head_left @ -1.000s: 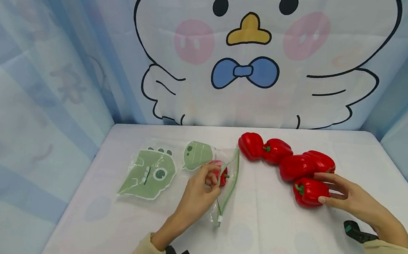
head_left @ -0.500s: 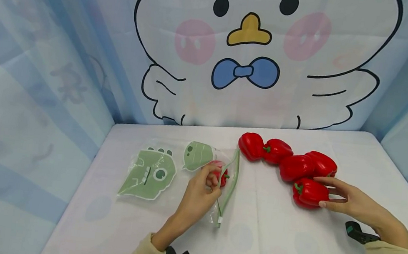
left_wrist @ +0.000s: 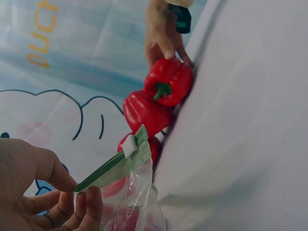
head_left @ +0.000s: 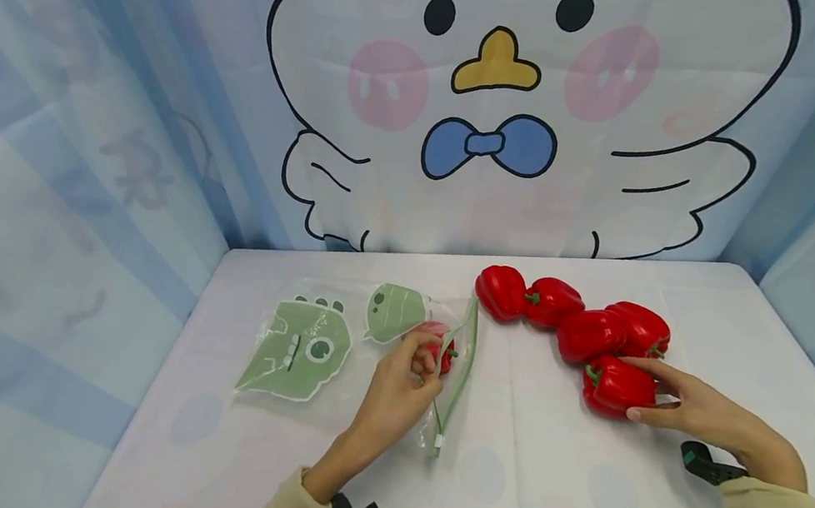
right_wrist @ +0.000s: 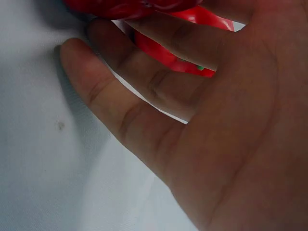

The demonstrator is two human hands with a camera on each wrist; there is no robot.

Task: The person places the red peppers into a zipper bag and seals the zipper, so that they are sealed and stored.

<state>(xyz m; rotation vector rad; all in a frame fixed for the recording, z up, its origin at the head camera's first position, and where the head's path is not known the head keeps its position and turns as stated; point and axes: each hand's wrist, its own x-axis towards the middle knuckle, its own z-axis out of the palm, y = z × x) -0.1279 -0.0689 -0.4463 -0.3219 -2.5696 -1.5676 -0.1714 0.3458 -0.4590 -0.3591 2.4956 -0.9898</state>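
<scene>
My left hand (head_left: 401, 379) pinches the green zip edge of a clear slider bag (left_wrist: 139, 185), holding its mouth raised at the right end. Inside that bag lies one red bell pepper (head_left: 447, 354), partly hidden behind the fingers. Over at the right, my right hand (head_left: 706, 414) grips the nearest red bell pepper (head_left: 615, 387), thumb on the near side and fingers on the far side. In the right wrist view only the underside of this pepper (right_wrist: 130, 7) shows at the top, against the fingers.
Several more red bell peppers (head_left: 590, 335) lie in a slanting row behind the gripped one, close against each other. The bag's printed green dinosaur part (head_left: 299, 346) lies flat on the white-covered table (head_left: 539, 487). A cartoon-printed curtain (head_left: 480, 212) hangs along the back edge.
The right hand has shifted slightly left and closed nearer around the front pepper. The rearmost right pepper has turned, so its green stem now shows. The left hand and bag stay put.
</scene>
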